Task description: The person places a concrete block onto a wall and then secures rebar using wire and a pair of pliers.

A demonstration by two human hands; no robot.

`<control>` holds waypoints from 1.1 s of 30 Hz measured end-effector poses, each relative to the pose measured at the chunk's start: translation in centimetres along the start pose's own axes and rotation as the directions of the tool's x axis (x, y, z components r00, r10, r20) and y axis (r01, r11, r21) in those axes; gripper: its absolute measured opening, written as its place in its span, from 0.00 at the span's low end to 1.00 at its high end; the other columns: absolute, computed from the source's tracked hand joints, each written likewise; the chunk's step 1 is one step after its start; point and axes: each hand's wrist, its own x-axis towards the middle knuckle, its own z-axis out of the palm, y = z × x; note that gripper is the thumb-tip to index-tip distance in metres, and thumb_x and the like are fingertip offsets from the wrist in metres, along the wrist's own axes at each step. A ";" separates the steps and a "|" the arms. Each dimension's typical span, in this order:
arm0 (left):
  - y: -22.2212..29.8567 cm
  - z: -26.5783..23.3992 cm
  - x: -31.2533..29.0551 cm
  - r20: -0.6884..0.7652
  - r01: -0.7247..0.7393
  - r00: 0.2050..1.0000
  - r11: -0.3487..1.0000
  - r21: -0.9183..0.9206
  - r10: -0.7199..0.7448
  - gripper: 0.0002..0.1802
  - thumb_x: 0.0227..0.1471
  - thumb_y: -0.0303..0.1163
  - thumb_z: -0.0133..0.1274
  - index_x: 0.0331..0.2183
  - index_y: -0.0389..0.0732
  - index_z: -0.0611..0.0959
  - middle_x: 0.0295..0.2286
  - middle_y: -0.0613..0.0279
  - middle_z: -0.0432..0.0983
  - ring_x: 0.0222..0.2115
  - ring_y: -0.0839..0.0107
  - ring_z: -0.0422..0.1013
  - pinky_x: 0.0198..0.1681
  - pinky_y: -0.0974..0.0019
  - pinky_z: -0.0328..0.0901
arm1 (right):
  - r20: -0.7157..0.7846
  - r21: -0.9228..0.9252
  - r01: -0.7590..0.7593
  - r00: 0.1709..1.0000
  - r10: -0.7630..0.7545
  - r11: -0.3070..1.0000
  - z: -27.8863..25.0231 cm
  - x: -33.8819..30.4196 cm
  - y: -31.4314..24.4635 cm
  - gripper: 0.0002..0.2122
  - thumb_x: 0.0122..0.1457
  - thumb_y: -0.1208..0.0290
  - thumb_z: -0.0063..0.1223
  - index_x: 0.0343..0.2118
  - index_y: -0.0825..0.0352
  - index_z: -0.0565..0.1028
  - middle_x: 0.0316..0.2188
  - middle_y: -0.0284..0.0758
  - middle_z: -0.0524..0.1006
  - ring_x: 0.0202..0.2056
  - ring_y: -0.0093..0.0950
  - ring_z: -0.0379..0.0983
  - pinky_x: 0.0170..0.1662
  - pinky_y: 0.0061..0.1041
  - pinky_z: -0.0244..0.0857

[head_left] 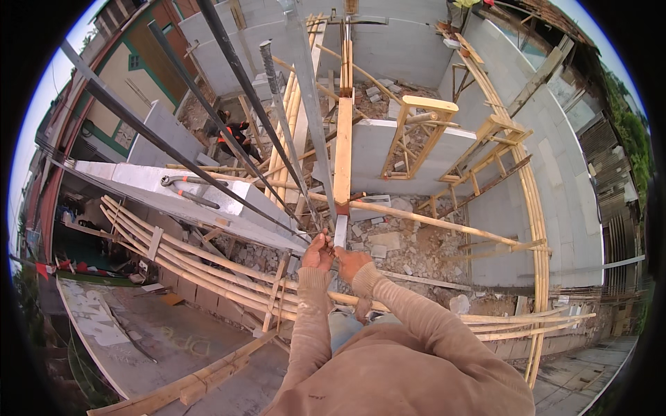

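Note:
My left hand (318,252) is closed, its fingertips pinched together beside the lower ends of several bars. What lies between them is too small to make out. Close on its right, my right hand (351,264) has its fingers curled at the near end of a pale strip (340,230); whether it grips that strip is hidden. A long wooden beam (343,149) runs away from the strip. Above my hands rise a dark steel bar (250,93), a flat grey metal bar (313,104) and a ribbed bar (275,90).
Orange-marked cutters (191,182) lie on a white block wall (139,182) at left. Bamboo poles (201,260) cross below me. Rubble (388,243) covers the ground beneath. A wooden frame (420,135) stands right of the beam. Another person (237,135) crouches at far left.

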 end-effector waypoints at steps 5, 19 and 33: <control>-0.7 -0.2 0.1 -0.024 -0.022 0.999 1.000 -0.016 0.022 0.14 0.56 0.38 0.59 0.43 0.45 0.80 0.29 0.71 0.77 0.30 0.73 0.72 0.36 0.62 0.68 | -0.043 -0.079 0.037 0.998 -0.040 0.996 0.3 -0.1 1.0 0.15 0.57 0.70 0.46 0.48 0.63 0.68 0.30 0.44 0.80 0.32 0.45 0.78 0.35 0.46 0.70; -0.9 0.6 -0.4 0.096 -0.179 0.978 0.981 -0.072 0.185 0.22 0.63 0.29 0.48 0.55 0.30 0.70 0.28 0.70 0.72 0.24 0.81 0.64 0.26 0.73 0.63 | -0.266 0.411 0.027 0.960 0.091 0.911 -1.9 4.1 -0.4 0.17 0.54 0.65 0.61 0.46 0.66 0.76 0.32 0.40 0.78 0.29 0.34 0.75 0.34 0.29 0.70; 1.6 1.0 -0.8 -0.124 -0.141 0.970 0.898 0.417 0.210 0.10 0.59 0.23 0.50 0.41 0.33 0.83 0.24 0.69 0.72 0.21 0.80 0.61 0.23 0.71 0.57 | -0.268 0.164 0.166 0.956 -0.118 0.972 -0.9 7.3 -0.2 0.07 0.60 0.67 0.55 0.36 0.64 0.78 0.28 0.35 0.77 0.27 0.33 0.76 0.29 0.31 0.70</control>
